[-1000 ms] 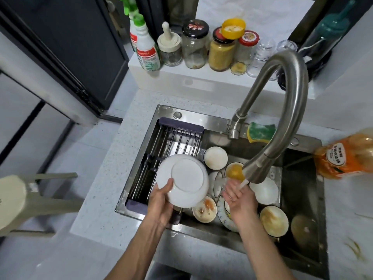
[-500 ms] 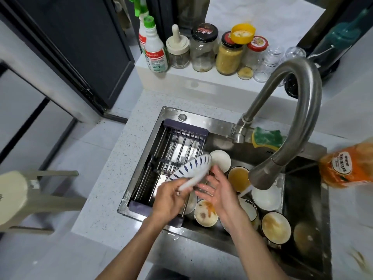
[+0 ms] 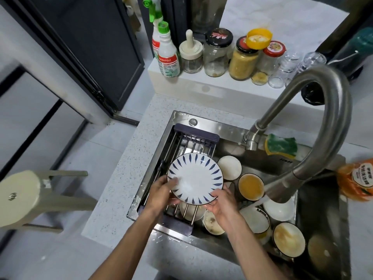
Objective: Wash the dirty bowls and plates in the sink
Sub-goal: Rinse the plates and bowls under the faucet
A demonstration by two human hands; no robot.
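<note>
A white plate with blue leaf marks [image 3: 196, 177] faces up over the drying rack [image 3: 187, 142] on the left side of the steel sink [image 3: 226, 128]. My left hand [image 3: 161, 194] grips its left rim, thumb on the face. My right hand [image 3: 221, 203] holds its lower right rim from beneath. Several dirty bowls lie in the basin: one with orange liquid [image 3: 250, 186], a stained one [image 3: 288, 239], a small greasy one [image 3: 212, 224]. Water runs from the curved tap [image 3: 331, 126] into a white bowl [image 3: 279, 210].
A green and yellow sponge [image 3: 281, 146] sits on the sink's back ledge. An orange soap bottle [image 3: 357, 181] lies at the right. Jars, glasses and spray bottles [image 3: 167, 55] line the back shelf. A pale stool [image 3: 22, 197] stands to the left.
The plate has turned from back side up, through edge-on, to face up over the rack. My right hand left the water stream and took hold of the plate's rim.
</note>
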